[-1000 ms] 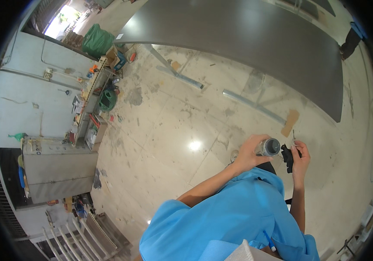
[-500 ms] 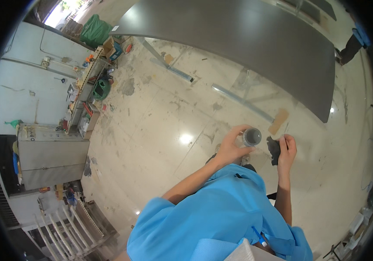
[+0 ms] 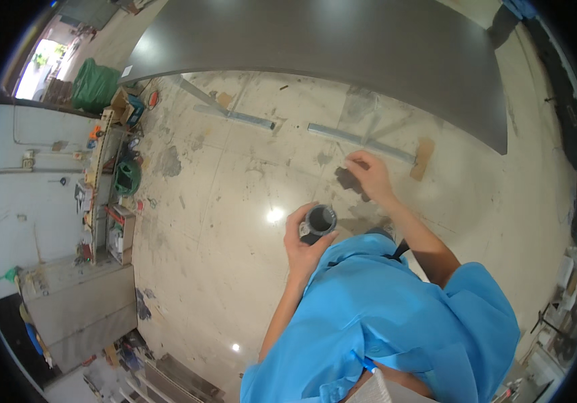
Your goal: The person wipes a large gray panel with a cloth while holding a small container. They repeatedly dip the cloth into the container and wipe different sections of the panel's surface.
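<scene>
Round container (image 3: 320, 219) is grasped by the left hand (image 3: 300, 246), the thumb and fingers being curled around its side, with its grey rim and dark interior turned up toward the camera. It is held above the pale tiled floor (image 3: 234, 201), just in front of the blue shirt (image 3: 396, 309) worn by the person. Between 1 and 2 o'clock from the container, near but apart from it, a dark ragged piece (image 3: 350, 179) is held at the fingertips of the right hand (image 3: 371, 176), whose fingers are bent together; what the piece is made of cannot be told.

Farther out, at 1 o'clock, a metal bar (image 3: 362, 142) is seen on the floor, and its far end is met by a brown flat piece (image 3: 423, 160) at 2 o'clock. A second bar (image 3: 251, 121) is placed at 11 o'clock. Beyond both, the top of the view is filled at 12 o'clock by a broad dark surface (image 3: 322, 40). Another person's dark-clothed leg (image 3: 501, 28) is partly shown past its edge, between 1 and 2 o'clock. A green sack (image 3: 95, 86) is seen at 10 o'clock, a green bucket (image 3: 127, 176) between 9 and 10, and a grey cabinet (image 3: 87, 305) at 8.
</scene>
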The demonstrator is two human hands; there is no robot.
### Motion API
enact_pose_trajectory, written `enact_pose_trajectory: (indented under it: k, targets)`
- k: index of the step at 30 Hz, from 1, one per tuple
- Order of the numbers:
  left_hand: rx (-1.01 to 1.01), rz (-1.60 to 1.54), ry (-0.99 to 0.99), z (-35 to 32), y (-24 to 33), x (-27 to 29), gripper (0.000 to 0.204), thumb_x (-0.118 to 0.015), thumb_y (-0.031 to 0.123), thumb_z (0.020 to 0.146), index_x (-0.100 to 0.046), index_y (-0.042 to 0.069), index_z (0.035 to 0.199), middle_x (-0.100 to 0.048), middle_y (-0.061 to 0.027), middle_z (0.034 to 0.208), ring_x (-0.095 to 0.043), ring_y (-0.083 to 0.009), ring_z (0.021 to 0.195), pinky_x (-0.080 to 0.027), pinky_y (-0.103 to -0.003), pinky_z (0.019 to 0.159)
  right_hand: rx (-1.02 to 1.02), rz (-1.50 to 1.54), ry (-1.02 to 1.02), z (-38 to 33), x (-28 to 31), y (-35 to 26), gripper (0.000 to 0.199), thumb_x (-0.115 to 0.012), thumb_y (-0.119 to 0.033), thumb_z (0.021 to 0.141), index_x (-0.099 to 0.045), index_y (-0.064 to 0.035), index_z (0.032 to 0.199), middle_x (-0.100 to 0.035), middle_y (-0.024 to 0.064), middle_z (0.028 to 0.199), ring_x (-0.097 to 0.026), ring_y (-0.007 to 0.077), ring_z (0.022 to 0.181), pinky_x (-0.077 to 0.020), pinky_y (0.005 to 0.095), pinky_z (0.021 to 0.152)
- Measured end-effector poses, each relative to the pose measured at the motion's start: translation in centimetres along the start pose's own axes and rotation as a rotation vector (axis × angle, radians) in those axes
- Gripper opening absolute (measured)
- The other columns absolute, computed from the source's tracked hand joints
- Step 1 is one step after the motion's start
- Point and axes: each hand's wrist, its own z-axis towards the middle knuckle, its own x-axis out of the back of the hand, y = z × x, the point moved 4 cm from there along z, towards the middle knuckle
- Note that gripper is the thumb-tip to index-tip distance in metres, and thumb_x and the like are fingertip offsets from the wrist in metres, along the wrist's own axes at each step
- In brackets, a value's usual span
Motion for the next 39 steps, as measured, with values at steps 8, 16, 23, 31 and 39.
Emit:
enact_pose_trajectory:
  k: [8, 16, 23, 31, 39]
  targets:
    - [0.006, 0.075, -0.032, 8.0, -2.5, 16.4, 0.070, -0.096, 0.008, 0.078, -0.065, 0.003, 0.140, -0.069, -0.0118, 0.138, -0.066, -0.0250, 0.125, -0.049, -0.039, 0.111, -0.002, -0.002, 0.085, 4.3, -16.6, -2.6, 0.021, -0.079, -0.021, 0.099, -0.078, -0.0021, 0.109, -0.081, 0.0105, 0.098, -0.076, 0.0211, 0.090, -0.0569, 0.0334, 0.086]
    - [0.023, 0.091, -0.175, 22.1, -6.0, 25.1, 0.076, -0.096, 0.006, 0.078, -0.059, 0.006, 0.144, -0.065, -0.0159, 0.147, -0.062, -0.0274, 0.135, -0.048, -0.042, 0.117, -0.089, -0.027, 0.267, 15.7, -25.7, 0.5, 0.021, -0.077, -0.020, 0.100, -0.079, -0.0020, 0.110, -0.082, 0.0131, 0.102, -0.078, 0.0256, 0.092, -0.0581, 0.0353, 0.084]
    - [0.040, 0.162, -0.264, 35.1, -6.9, 32.1, 0.079, -0.095, 0.003, 0.076, -0.058, 0.005, 0.146, -0.063, -0.0174, 0.150, -0.062, -0.0271, 0.136, -0.049, -0.042, 0.118, -0.082, -0.058, 0.373, 29.2, -35.7, 1.1, 0.022, -0.076, -0.020, 0.102, -0.079, -0.0012, 0.114, -0.082, 0.0150, 0.104, -0.078, 0.0283, 0.097, -0.0590, 0.0379, 0.086]
    - [0.096, 0.040, -0.333, 44.5, -8.5, 36.1, 0.074, -0.097, 0.003, 0.071, -0.067, 0.003, 0.139, -0.070, -0.0161, 0.142, -0.065, -0.0294, 0.128, -0.049, -0.040, 0.113, -0.125, -0.019, 0.500, 37.5, -42.7, 1.1, 0.020, -0.075, -0.020, 0.104, -0.079, -0.0025, 0.114, -0.081, 0.0078, 0.098, -0.073, 0.0153, 0.086, -0.0562, 0.0304, 0.078]
    - [-0.049, 0.105, -0.649, 50.5, -12.2, 39.9, 0.082, -0.100, 0.001, 0.069, -0.062, 0.005, 0.141, -0.066, -0.0177, 0.146, -0.063, -0.0311, 0.136, -0.050, -0.045, 0.118, -0.237, 0.034, 0.611, 42.2, -48.9, 1.3, 0.020, -0.076, -0.020, 0.102, -0.080, -0.0031, 0.112, -0.081, 0.0125, 0.108, -0.076, 0.0261, 0.096, -0.0586, 0.0364, 0.089]
